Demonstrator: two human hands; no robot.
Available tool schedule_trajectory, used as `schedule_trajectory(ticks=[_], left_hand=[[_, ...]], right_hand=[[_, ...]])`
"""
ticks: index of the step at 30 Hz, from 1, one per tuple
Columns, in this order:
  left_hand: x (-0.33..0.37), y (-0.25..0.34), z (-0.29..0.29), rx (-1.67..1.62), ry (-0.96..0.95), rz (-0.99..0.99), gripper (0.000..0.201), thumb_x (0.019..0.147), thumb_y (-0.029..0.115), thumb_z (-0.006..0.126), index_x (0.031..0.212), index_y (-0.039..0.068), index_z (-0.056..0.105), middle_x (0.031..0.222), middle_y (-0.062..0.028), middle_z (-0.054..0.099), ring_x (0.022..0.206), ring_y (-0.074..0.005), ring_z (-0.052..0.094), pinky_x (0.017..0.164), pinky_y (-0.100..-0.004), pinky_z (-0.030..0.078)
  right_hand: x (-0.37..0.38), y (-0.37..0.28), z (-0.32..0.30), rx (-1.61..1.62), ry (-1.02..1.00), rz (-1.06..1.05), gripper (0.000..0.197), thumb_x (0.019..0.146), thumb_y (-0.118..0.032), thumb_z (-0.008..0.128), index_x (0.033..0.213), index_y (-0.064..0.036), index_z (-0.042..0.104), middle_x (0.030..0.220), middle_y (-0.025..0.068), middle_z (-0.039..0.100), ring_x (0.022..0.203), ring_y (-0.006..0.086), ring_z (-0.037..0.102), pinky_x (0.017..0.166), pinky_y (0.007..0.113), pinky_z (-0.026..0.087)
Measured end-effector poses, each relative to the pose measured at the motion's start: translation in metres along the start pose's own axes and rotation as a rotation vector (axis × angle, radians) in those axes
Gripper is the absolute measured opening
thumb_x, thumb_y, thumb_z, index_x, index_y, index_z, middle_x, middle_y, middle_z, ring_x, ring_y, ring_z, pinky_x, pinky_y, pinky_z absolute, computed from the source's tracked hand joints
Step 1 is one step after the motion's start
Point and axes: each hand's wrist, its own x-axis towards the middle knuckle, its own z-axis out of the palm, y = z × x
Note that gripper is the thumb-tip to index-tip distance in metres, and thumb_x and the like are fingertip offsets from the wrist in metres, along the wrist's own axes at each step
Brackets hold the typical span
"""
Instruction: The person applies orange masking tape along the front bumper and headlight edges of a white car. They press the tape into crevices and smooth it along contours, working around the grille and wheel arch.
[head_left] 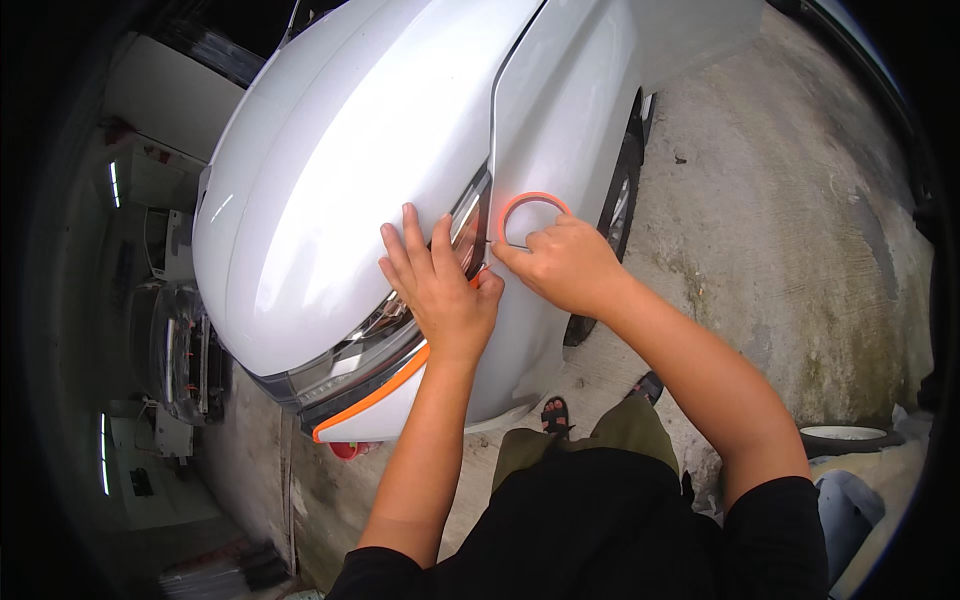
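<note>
A white car's front corner is before me, with the hood [330,190], headlight [362,350] and fender [565,130] in view. Orange tape [375,399] runs along the edge below the headlight. My left hand [445,295] lies with fingers spread over the headlight and hood edge, its thumb at the tape by the headlight's rear end. Close to it on the right, my right hand [572,262] grips a roll of orange masking tape [503,214] against the fender. The strip between the roll and my left thumb is partly hidden by my fingers.
The car's front wheel [622,200] stands beyond my right hand. A tire with a pale rim [848,436] lies at lower right on the concrete floor [760,230]. A detached car front part [178,350] stands at far left. Something red [346,451] sits under the bumper.
</note>
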Motion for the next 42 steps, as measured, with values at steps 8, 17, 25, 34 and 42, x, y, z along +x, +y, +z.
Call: schedule_trajectory(ticks=[8,17,25,34,42], left_hand=[[0.001,0.006,-0.004,-0.024,0.028,-0.067,0.080,0.068,0.005,0.076,0.147,0.010,0.060,0.173,-0.0198,0.038,0.163,-0.0513,0.025,0.126,-0.0747,0.022],[-0.001,0.002,0.002,-0.018,0.034,-0.049,0.082,0.067,0.008,0.077,0.147,0.010,0.060,0.175,-0.0199,0.038,0.164,-0.0500,0.025,0.127,-0.0737,0.019],[-0.002,-0.002,0.001,-0.071,0.004,-0.028,0.077,0.072,0.006,0.074,0.148,0.007,0.060,0.177,-0.0218,0.034,0.165,-0.0518,0.021,0.125,-0.0759,0.019],[-0.005,-0.009,0.000,-0.075,-0.008,0.038,0.074,0.078,0.008,0.074,0.150,0.004,0.058,0.177,-0.0238,0.034,0.165,-0.0526,0.021,0.126,-0.0748,0.020],[-0.001,0.004,0.015,-0.027,0.107,-0.069,0.071,0.083,0.015,0.076,0.152,0.007,0.059,0.174,-0.0219,0.039,0.163,-0.0509,0.026,0.125,-0.0745,0.021]], right_hand=[[0.007,0.017,0.010,-0.019,0.124,0.001,0.042,0.086,-0.012,0.068,0.127,-0.0130,0.077,0.070,0.0009,0.056,0.062,0.0223,0.058,0.064,0.039,0.043],[0.018,0.004,0.022,0.026,0.166,0.058,0.018,0.085,-0.013,0.068,0.103,-0.0125,0.071,0.070,0.0009,0.057,0.061,0.0220,0.061,0.060,0.040,0.042],[0.028,-0.009,0.017,-0.014,0.135,0.139,0.010,0.086,-0.015,0.070,0.095,-0.0122,0.068,0.075,0.0029,0.063,0.063,0.0226,0.065,0.060,0.040,0.046],[0.039,-0.018,0.004,-0.059,0.030,0.171,0.011,0.084,-0.016,0.074,0.088,-0.0124,0.065,0.073,0.0039,0.067,0.063,0.0244,0.070,0.059,0.040,0.049],[0.044,-0.021,0.004,-0.099,0.008,0.168,0.016,0.082,-0.021,0.078,0.088,-0.0116,0.068,0.072,0.0056,0.069,0.060,0.0248,0.071,0.057,0.040,0.053]])
